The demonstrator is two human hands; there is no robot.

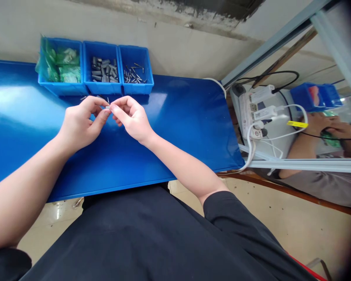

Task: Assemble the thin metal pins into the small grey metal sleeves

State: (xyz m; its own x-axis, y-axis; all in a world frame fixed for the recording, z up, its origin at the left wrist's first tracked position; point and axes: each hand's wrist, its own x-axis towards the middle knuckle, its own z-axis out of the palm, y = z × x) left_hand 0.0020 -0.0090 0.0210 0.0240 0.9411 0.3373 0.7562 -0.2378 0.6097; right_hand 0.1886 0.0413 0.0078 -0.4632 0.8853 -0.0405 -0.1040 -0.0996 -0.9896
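Observation:
My left hand (81,123) is closed in a pinch, thumb against fingertips, on a small whitish piece (107,107). Meeting it from the other side, my right hand (131,119) also pinches at that piece, its thumb and forefinger together. The fingertips hide most of the piece, so its exact kind cannot be told. A thin metal pin (108,100) shows just above the fingertips; whether it is held or lies on the table is unclear. Both hands are over the blue table (181,117), just in front of the bins.
Three blue bins stand in a row at the back: one with green plastic bags (68,64), one with grey cylindrical pieces (105,70), one with thin metal pins (134,74). Right of the table are a metal frame (304,164), a power strip (248,113), cables and another person's hands (324,125).

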